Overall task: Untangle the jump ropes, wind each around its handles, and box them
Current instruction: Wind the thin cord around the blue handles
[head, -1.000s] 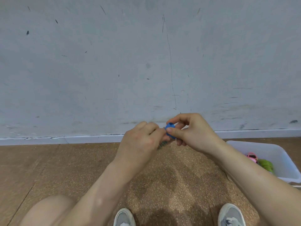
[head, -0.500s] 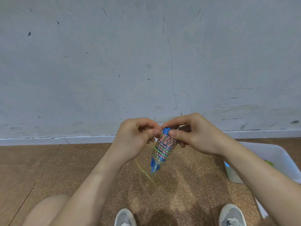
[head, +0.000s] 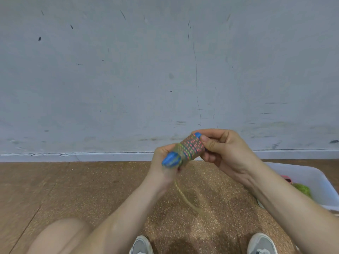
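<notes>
Right hand (head: 225, 149) pinches the top of the rope-wound blue handles (head: 190, 147), left hand (head: 162, 167) seemingly grips their blurred lower end; hold the loose rope tail (head: 185, 197) taut for snug final turns.

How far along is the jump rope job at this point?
Done: a green rope bundle and a pink item lie in the white box. In hand: the left hand and right hand grip the blue-handled rope, mostly wound. Left: its loose tail hangs unwound; then box it.

wound rope (head: 190, 148) — upright to sideways
</notes>
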